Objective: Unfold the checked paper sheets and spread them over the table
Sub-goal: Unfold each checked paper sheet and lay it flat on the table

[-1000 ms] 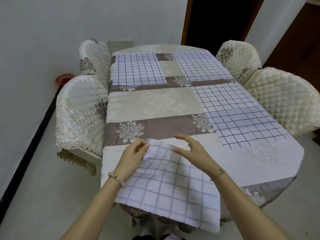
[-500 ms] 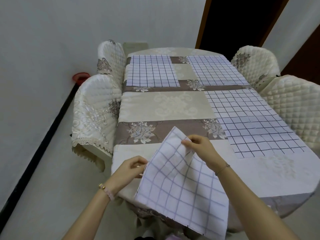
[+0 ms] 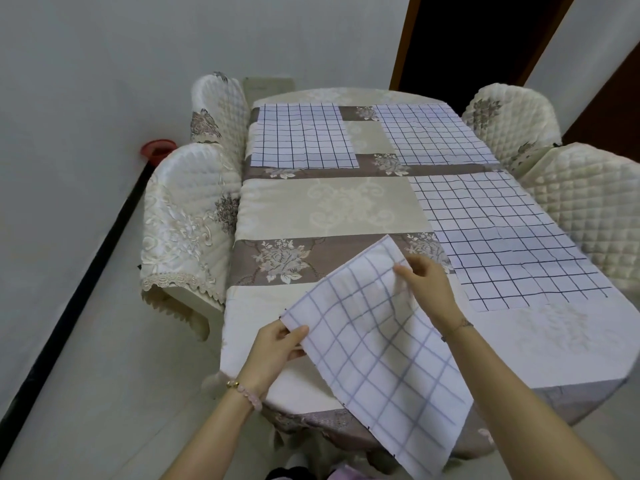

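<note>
Work appeared to stand at the opening-out of a fourth checked sheet (image 3: 374,344), which was held slanting above the near end of the desk (image 3: 311,206), its lower part hanging out past the desk's near edge. The left grip (image 3: 273,355), the person's left hand, pinched the sheet's left corner between thumb and fingers. The right grip (image 3: 427,289) pinched its upper edge close to the top corner, fingers curled onto the paper. Whether folds remained in it could not be told, though its check showed fainter than on the others. Three more lay flat on the desk: a far-left sheet (image 3: 303,136), a far-right sheet (image 3: 429,133), and a larger right-side sheet (image 3: 502,237) along the desk's right side. The desk's middle and near left showed bare cloth. The next move, as I judged it, called for drawing the two grips apart to open any fold, then lowering the paper onto that bare near-left part, just beside the right-side sheet, without creasing it.
</note>
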`<state>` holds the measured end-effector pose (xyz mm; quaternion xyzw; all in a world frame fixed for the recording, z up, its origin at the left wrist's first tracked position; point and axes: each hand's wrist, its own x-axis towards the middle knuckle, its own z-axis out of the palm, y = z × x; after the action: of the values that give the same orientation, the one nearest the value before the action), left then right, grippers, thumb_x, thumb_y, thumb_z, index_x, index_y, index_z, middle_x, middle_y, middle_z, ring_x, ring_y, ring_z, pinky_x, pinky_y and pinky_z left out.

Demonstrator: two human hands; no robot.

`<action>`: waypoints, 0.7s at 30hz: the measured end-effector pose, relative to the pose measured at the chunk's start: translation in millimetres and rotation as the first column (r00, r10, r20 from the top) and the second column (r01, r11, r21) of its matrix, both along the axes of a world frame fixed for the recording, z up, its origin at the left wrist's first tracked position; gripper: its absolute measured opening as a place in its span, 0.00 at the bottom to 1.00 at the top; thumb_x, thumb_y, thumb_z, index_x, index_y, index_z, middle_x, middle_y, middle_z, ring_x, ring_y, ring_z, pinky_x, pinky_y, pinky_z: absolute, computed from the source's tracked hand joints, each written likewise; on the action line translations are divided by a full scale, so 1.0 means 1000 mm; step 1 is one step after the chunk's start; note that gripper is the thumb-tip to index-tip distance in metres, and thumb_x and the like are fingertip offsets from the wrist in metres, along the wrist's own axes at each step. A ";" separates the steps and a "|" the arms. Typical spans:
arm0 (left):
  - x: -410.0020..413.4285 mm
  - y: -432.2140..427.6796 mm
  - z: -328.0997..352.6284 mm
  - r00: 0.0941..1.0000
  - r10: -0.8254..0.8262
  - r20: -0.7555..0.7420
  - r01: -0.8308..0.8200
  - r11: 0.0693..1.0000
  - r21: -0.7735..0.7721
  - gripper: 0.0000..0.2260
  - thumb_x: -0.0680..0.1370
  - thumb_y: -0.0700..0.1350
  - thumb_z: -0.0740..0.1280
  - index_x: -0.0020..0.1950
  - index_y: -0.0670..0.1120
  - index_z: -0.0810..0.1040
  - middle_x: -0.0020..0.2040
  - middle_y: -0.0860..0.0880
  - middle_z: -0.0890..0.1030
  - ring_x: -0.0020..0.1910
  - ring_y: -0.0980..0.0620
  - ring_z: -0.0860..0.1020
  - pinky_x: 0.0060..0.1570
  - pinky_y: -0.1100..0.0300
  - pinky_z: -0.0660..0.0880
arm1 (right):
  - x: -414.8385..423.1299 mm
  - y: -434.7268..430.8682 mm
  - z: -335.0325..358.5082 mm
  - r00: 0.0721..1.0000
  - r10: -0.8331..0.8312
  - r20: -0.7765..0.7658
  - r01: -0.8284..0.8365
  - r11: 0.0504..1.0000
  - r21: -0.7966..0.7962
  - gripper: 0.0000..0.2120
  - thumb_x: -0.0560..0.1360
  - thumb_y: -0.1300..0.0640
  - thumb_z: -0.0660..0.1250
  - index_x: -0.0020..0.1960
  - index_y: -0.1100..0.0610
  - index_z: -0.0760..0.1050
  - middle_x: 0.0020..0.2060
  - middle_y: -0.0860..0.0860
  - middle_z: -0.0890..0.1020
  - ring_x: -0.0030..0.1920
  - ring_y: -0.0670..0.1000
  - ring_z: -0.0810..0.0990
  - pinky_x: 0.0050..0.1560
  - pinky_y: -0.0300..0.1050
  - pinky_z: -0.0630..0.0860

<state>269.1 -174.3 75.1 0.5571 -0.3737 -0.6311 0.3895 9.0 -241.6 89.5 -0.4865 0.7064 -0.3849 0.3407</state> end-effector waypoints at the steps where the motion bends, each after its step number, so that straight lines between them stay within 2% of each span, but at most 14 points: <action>1: -0.003 -0.001 0.003 1.000 0.008 -0.008 -0.009 1.000 -0.016 0.06 0.77 0.36 0.65 0.46 0.43 0.81 0.39 0.51 0.86 0.43 0.51 0.83 0.38 0.63 0.80 | 0.000 0.003 0.001 0.991 -0.016 -0.134 0.014 1.000 -0.017 0.16 0.74 0.54 0.69 0.60 0.58 0.75 0.53 0.48 0.76 0.54 0.47 0.74 0.56 0.45 0.71; 2: -0.007 -0.001 0.006 1.000 0.014 -0.012 -0.014 0.999 -0.030 0.06 0.76 0.36 0.65 0.47 0.43 0.81 0.40 0.52 0.86 0.42 0.53 0.83 0.39 0.63 0.80 | 0.003 0.007 0.005 0.974 -0.025 -0.224 0.013 0.998 -0.058 0.21 0.74 0.54 0.69 0.65 0.56 0.71 0.57 0.47 0.74 0.58 0.47 0.71 0.59 0.43 0.68; 3: -0.010 -0.002 0.010 1.000 0.020 -0.021 -0.021 0.999 -0.040 0.06 0.76 0.36 0.66 0.48 0.44 0.81 0.40 0.52 0.86 0.42 0.55 0.83 0.39 0.63 0.80 | 0.009 0.014 0.011 0.969 -0.026 -0.248 0.000 0.994 -0.105 0.22 0.74 0.54 0.69 0.66 0.55 0.70 0.58 0.47 0.73 0.59 0.47 0.70 0.59 0.42 0.67; 5: -0.015 -0.004 0.014 0.999 0.036 -0.033 -0.037 0.997 -0.061 0.06 0.75 0.37 0.67 0.48 0.46 0.82 0.42 0.51 0.86 0.43 0.54 0.84 0.42 0.60 0.80 | 0.027 0.033 0.023 0.992 0.023 -0.126 -0.043 0.987 -0.153 0.18 0.74 0.56 0.69 0.62 0.52 0.73 0.56 0.45 0.77 0.57 0.46 0.74 0.58 0.42 0.69; 8: -0.023 -0.007 0.023 0.997 0.049 -0.065 -0.055 0.994 -0.090 0.05 0.75 0.39 0.68 0.47 0.47 0.83 0.43 0.49 0.86 0.44 0.52 0.84 0.42 0.59 0.80 | 0.058 0.064 0.028 0.975 0.216 0.053 -0.210 0.972 -0.102 0.11 0.72 0.55 0.71 0.53 0.44 0.76 0.51 0.41 0.80 0.53 0.42 0.78 0.58 0.41 0.73; 11: -0.031 -0.009 0.033 0.997 0.027 -0.073 -0.036 0.992 -0.121 0.05 0.75 0.39 0.68 0.48 0.45 0.83 0.44 0.46 0.86 0.44 0.48 0.84 0.43 0.55 0.81 | 0.080 0.085 0.027 0.935 0.327 0.138 -0.328 0.945 -0.022 0.15 0.71 0.50 0.71 0.57 0.44 0.76 0.54 0.40 0.80 0.53 0.40 0.79 0.56 0.38 0.75; 13: -0.036 -0.009 0.038 0.997 0.024 -0.074 -0.034 0.991 -0.133 0.05 0.75 0.39 0.68 0.48 0.45 0.83 0.44 0.46 0.86 0.44 0.48 0.84 0.41 0.56 0.80 | 0.088 0.091 0.026 0.928 0.322 0.186 -0.327 0.945 -0.005 0.15 0.71 0.49 0.71 0.57 0.44 0.76 0.54 0.40 0.81 0.52 0.41 0.80 0.53 0.40 0.78; 15: -0.039 -0.009 0.039 0.997 0.039 -0.065 -0.048 0.989 -0.141 0.05 0.74 0.39 0.69 0.48 0.44 0.82 0.44 0.45 0.86 0.43 0.48 0.84 0.40 0.58 0.80 | 0.091 0.094 0.027 0.935 0.285 0.213 -0.284 0.958 -0.035 0.11 0.73 0.53 0.70 0.55 0.46 0.78 0.50 0.41 0.83 0.50 0.42 0.81 0.49 0.39 0.79; 18: -0.041 -0.009 0.039 0.997 0.009 -0.076 -0.020 0.990 -0.142 0.07 0.74 0.37 0.69 0.51 0.40 0.80 0.47 0.41 0.84 0.47 0.46 0.83 0.46 0.55 0.81 | 0.088 0.094 0.028 0.956 0.173 0.237 -0.155 0.984 -0.093 0.04 0.75 0.57 0.68 0.48 0.53 0.80 0.43 0.47 0.85 0.43 0.44 0.83 0.42 0.38 0.78; 21: -0.043 -0.005 0.036 0.996 -0.089 -0.019 0.084 0.981 -0.174 0.09 0.73 0.37 0.70 0.52 0.40 0.80 0.48 0.43 0.84 0.48 0.49 0.83 0.48 0.58 0.80 | 0.082 0.093 0.031 0.940 0.132 0.315 -0.116 0.991 -0.068 0.05 0.76 0.58 0.66 0.47 0.54 0.82 0.41 0.50 0.85 0.43 0.47 0.84 0.45 0.40 0.80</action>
<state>226.5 -179.8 111.1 0.4957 -0.4457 -0.6200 0.4137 91.0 -149.1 120.1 -0.4695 0.6007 -0.4532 0.4620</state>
